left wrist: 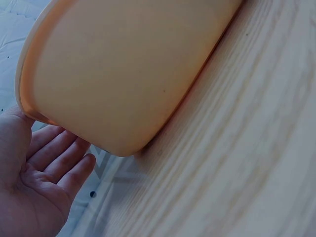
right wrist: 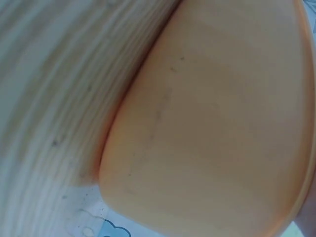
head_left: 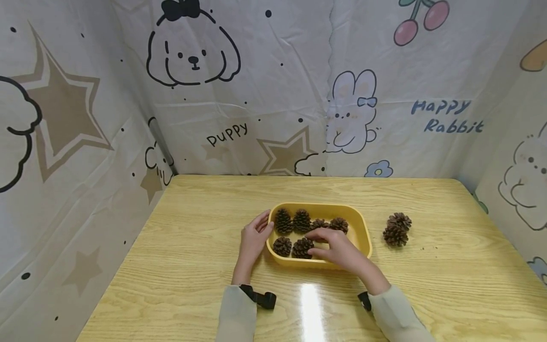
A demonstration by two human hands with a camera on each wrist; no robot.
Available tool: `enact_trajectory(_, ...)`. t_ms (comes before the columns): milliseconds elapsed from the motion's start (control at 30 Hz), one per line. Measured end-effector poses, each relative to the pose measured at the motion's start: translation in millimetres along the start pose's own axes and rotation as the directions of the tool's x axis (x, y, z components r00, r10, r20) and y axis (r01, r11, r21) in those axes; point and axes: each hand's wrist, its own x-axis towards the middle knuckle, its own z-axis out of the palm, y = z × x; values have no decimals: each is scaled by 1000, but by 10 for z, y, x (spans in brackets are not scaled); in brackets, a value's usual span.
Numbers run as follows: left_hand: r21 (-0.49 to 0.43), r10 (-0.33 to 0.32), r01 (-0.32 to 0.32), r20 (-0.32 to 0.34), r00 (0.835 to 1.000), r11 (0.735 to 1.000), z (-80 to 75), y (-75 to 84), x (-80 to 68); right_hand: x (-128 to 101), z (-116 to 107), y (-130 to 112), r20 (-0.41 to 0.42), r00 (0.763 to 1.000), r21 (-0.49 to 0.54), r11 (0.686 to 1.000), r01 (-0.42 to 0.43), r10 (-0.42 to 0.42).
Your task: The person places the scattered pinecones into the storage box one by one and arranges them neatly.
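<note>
On table: yellow tray, brown scaly pinecones inside; left hand spread against rim, right hand seemingly pinching one.

Head overlooks—wrists (close) share tray.

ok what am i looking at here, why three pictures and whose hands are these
A person works with two bare hands, filmed by three cameras. The wide picture comes from a camera on their head; the two blurry close-ups come from cameras on their wrists, so near that they mostly show the side of the yellow tray. The tray sits on a wooden table and holds pine cones. Two more pine cones lie to its right. The left hand rests against the tray's left end. The right hand reaches into the tray, its fingers over the cones.
</note>
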Motion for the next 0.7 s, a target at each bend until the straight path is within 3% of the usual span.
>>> enact_trajectory(700, 11, -9, 9, -4, 1000, 1000, 1, 6, -3, 3, -4, 5, 10, 1000, 3, 1000, -7, 7)
